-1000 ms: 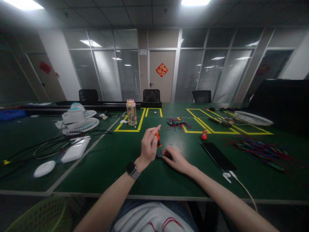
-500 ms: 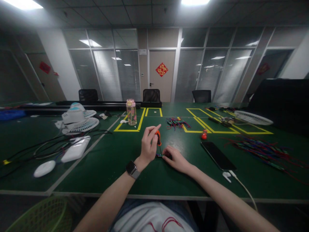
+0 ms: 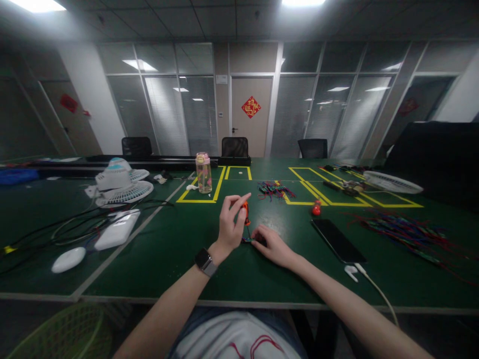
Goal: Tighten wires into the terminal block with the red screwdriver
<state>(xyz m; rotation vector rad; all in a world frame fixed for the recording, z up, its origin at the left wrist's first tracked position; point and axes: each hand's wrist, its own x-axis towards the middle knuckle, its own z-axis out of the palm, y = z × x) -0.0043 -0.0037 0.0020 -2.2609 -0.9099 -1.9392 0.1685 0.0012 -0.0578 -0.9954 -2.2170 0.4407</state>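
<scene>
My left hand [image 3: 230,224], with a watch on its wrist, is closed around the orange and black handle of a screwdriver [image 3: 246,214]. The screwdriver stands nearly upright, its thin shaft running down to a small green circuit board [image 3: 247,240] on the table. My right hand [image 3: 272,245] rests on the table just right of the board, thumb and fingers pinched at its right edge. My fingers hide part of the board, and the exact contact of the screwdriver's tip is too small to make out.
Wired boards lie in a small pile [image 3: 276,189] ahead and a larger one [image 3: 407,232] at right. A phone [image 3: 339,241], an earbud [image 3: 351,272] and a red figurine [image 3: 316,208] are right of my hands. A bottle [image 3: 204,174], fans [image 3: 125,192] and cables stand at left.
Both hands keep nearly the same place. The screwdriver's handle has turned slightly in my left fingers, showing more orange now.
</scene>
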